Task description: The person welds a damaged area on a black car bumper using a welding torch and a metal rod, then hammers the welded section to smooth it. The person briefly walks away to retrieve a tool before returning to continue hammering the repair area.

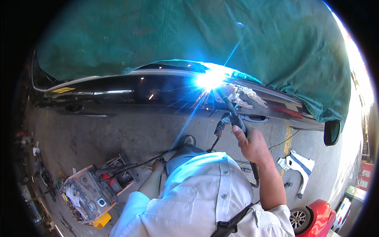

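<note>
My right hand [250, 144] is wrapped round a welding torch [231, 106], its thumb along the handle. The torch reaches up to a blinding blue-white arc with sparks [210, 80] on the dark car body [118, 87], just under a draped green cover [166, 31]. Crumpled pale material [246, 94] lies beside the arc. A bundled dark object with a cable [222, 124] hangs left of the handle. My left hand [158, 164] is low by my left hip, closed around something dark that I cannot make out. The glare hides the torch tip and the spot under it.
A cluttered cart [89, 197] stands on the concrete floor [79, 138] at lower left. Cables cross the floor near my legs. A white body panel [300, 166] lies at right, near a red car part with a wheel [316, 217]. A side mirror [332, 132] juts out at right.
</note>
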